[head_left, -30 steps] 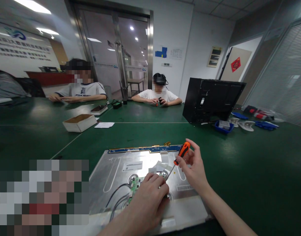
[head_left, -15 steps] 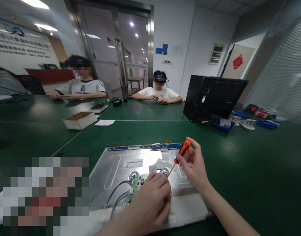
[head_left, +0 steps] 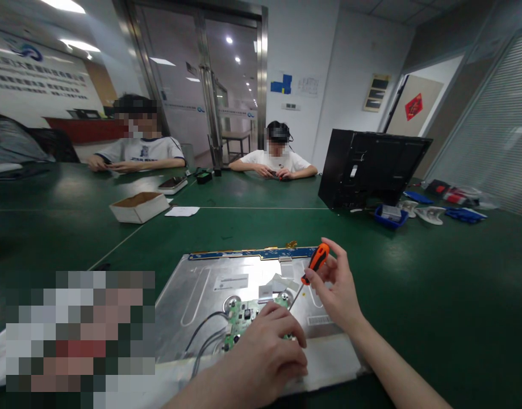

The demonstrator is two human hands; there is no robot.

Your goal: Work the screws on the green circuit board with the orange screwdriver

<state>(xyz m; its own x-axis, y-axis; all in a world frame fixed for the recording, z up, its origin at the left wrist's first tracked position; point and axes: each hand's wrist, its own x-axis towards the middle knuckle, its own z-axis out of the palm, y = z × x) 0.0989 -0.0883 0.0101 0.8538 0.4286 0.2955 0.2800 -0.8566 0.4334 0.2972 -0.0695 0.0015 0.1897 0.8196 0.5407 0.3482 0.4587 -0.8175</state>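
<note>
My right hand point(head_left: 339, 289) is closed around the orange and black handle of a screwdriver point(head_left: 317, 262). The screwdriver slants down to the left, and its tip is hidden behind my left hand. Below it, a green circuit board point(head_left: 246, 315) lies on a flat silver metal panel point(head_left: 201, 295). My left hand point(head_left: 271, 349) is over the right part of this board, with its fingers bent and somewhat apart; nothing shows in them. Dark cables point(head_left: 203, 332) leave the board on its left. A blue strip board point(head_left: 243, 254) runs along the panel's far edge.
A white box point(head_left: 139, 208) and a paper sheet point(head_left: 183, 211) lie further back on the green table. At the right stand a black monitor point(head_left: 374, 167) and a blue tray point(head_left: 391, 217). Two people sit across the table. A blurred-out patch covers the lower left.
My left hand's fingers have spread and shifted slightly right, uncovering more of the circuit board. The right hand and the screwdriver have hardly moved.
</note>
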